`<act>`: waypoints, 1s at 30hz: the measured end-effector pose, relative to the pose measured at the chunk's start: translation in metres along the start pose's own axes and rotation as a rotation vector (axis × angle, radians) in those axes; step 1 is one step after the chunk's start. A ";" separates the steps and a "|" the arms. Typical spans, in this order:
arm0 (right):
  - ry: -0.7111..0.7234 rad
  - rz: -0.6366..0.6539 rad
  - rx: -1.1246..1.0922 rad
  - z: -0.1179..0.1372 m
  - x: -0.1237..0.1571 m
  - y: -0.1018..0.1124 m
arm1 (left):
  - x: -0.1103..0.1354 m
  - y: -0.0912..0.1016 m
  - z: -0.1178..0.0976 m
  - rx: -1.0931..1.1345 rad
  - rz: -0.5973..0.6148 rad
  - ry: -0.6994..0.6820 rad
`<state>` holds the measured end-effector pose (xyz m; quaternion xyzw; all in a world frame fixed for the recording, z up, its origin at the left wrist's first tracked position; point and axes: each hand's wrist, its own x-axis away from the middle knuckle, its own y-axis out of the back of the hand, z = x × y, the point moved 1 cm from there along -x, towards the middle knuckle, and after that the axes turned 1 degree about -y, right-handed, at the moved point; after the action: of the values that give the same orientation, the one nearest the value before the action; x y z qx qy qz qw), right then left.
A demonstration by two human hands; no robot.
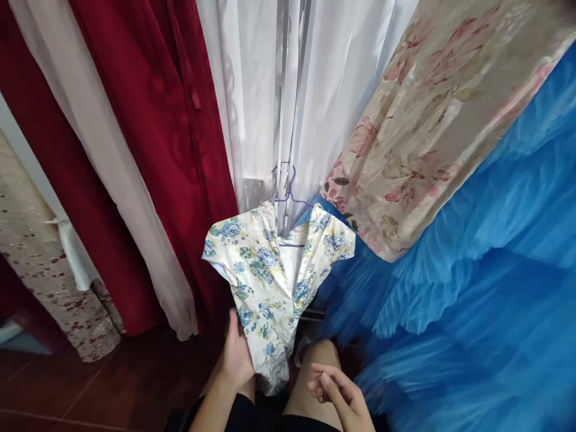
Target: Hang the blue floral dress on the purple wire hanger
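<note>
A short-sleeved white garment with blue flowers and yellow-green leaves (265,270) is on a thin purple hanger (291,195) in front of me. Its deep V neckline faces me, and its lower end bunches together above my lap. My left hand (238,357) is at the garment's lower left side, thumb stretched up and apart from the cloth. The other fingers of that hand are hidden behind the fabric. To the right of the lower end, my right hand (337,393) is in the air over my knee, fingers loosely bent and holding nothing.
Dark red drapes (148,120) and a pale pink cloth (103,150) hang at left. White sheer fabric (256,90) hangs behind the hanger. At right are a beige floral cloth (418,132) and ruffled blue tulle (472,330). Dark red tiles (103,390) cover the floor.
</note>
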<state>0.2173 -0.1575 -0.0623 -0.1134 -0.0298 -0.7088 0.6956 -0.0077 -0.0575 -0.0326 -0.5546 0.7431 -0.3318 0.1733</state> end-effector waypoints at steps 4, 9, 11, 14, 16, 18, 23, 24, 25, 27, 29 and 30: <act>-0.036 -0.019 -0.101 -0.008 -0.003 -0.035 | 0.041 0.036 0.009 -0.067 -0.058 0.044; 0.154 -0.119 0.004 0.054 -0.053 -0.088 | 0.047 0.021 0.005 -0.245 -0.151 -0.032; 0.278 -0.113 0.183 0.078 -0.075 -0.098 | 0.047 0.012 0.004 -0.254 -0.153 -0.060; 0.364 -0.090 0.326 0.091 -0.089 -0.099 | 0.049 0.010 0.007 -0.277 -0.190 -0.072; 0.371 -0.074 0.317 0.089 -0.084 -0.093 | 0.052 0.016 0.010 -0.277 -0.247 -0.069; 0.370 -0.056 0.287 0.086 -0.074 -0.085 | 0.054 0.022 0.013 -0.262 -0.301 -0.060; 0.371 -0.034 0.256 0.090 -0.056 -0.072 | 0.053 0.020 0.015 -0.273 -0.348 -0.026; 0.370 -0.038 0.251 0.092 -0.057 -0.072 | 0.053 0.016 0.015 -0.288 -0.342 -0.014; 0.370 -0.045 0.246 0.094 -0.059 -0.073 | 0.053 0.012 0.016 -0.303 -0.334 -0.004; 0.379 -0.064 0.245 0.097 -0.064 -0.074 | 0.053 0.005 0.017 -0.331 -0.314 0.007; 0.396 -0.088 0.257 0.097 -0.069 -0.077 | 0.054 0.007 0.019 -0.349 -0.312 0.006; 0.402 -0.105 0.265 0.096 -0.070 -0.078 | 0.054 0.011 0.020 -0.349 -0.325 0.003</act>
<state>0.1518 -0.0676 0.0264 0.1240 0.0108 -0.7421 0.6586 -0.0205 -0.1125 -0.0484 -0.6881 0.6904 -0.2225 0.0181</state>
